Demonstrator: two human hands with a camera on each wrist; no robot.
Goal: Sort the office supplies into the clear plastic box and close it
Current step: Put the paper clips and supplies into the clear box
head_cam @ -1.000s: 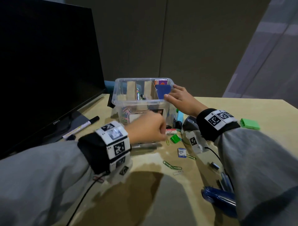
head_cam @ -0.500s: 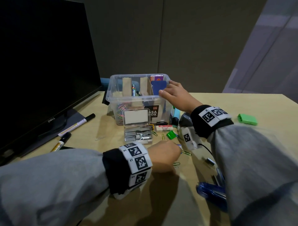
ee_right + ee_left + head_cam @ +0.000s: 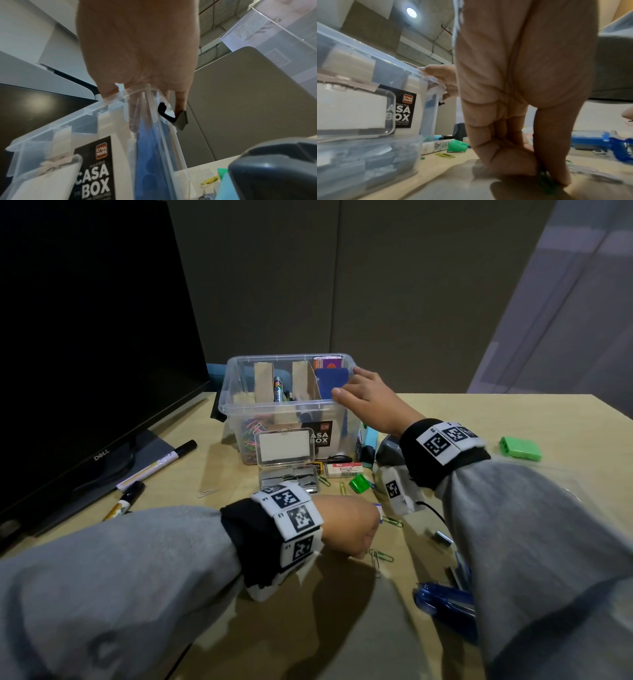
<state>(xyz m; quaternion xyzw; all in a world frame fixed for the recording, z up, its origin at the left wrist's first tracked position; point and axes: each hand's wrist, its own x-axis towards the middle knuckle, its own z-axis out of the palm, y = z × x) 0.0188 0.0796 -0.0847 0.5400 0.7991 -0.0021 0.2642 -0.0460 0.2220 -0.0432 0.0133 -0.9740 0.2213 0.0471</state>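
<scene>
The clear plastic box [image 3: 274, 405] stands open at the back of the desk, with cardboard dividers, coloured clips, a marker and blue cards inside. My right hand [image 3: 359, 395] holds its front right corner, fingers curled over the rim [image 3: 137, 94]. My left hand [image 3: 363, 546] is down on the desk in front of the box. In the left wrist view its thumb and fingers pinch a green paper clip [image 3: 545, 178] against the desk. More green paper clips [image 3: 380, 558] lie beside that hand.
A small clear case of staples [image 3: 287, 474] lies open against the box front. An eraser [image 3: 342, 470] and a green clip [image 3: 359, 484] lie right of it. Two markers [image 3: 157, 467] lie by the monitor [image 3: 85, 337]. A blue stapler [image 3: 445, 601] sits near right, a green box [image 3: 520, 448] far right.
My left hand drew back from the box front and came down on the desk among the paper clips, uncovering the staple case. My right hand stayed on the box corner.
</scene>
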